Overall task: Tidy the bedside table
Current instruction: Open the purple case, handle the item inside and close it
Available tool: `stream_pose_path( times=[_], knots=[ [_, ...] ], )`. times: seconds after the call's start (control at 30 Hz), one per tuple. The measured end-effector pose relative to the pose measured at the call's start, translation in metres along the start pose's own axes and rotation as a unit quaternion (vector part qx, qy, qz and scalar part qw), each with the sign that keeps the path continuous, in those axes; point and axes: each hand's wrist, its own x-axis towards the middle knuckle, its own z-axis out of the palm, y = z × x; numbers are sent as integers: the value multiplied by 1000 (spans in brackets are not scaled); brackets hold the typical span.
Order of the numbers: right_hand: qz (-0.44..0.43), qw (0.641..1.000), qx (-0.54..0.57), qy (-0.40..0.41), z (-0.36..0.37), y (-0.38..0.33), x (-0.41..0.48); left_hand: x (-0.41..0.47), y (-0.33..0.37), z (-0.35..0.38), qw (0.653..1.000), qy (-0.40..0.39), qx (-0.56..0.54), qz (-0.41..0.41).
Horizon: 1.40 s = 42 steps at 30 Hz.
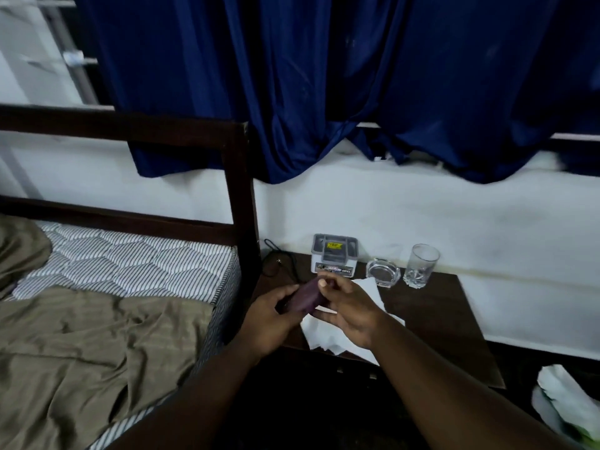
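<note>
Holding one dark purple case (pixel 306 298) just above the bedside table (pixel 422 306), the left hand (pixel 276 315) curls its fingers round one end and the right hand (pixel 350 313) pinches the other end between thumb and fingers. This step seems to be clearing the case away, so the next move calls for choosing a place for it. At the table's back stand one drinking glass (pixel 421 266), one ashtray (pixel 383 272), one grey box (pixel 334 256) and one black cable (pixel 276 258); at least two white papers (pixel 367 287) lie in the middle.

Tumbler (pixel 420 266) right of ashtray (pixel 383 272)
</note>
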Motion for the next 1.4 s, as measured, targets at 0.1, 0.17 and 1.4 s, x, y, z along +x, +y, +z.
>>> stream_pose_path(
  times=[0.1,0.17,1.4],
  knots=[
    [-36,999,33,-24,-18,-13,-24,2,24,9,998,-38,10,41],
    [-67,996,45,-22,-28,-23,-41,5,37,17,995,-57,22,77],
    [-203,957,197,60,-66,-60,-139,-14,139,62,905,-48,242,347]
  ],
)
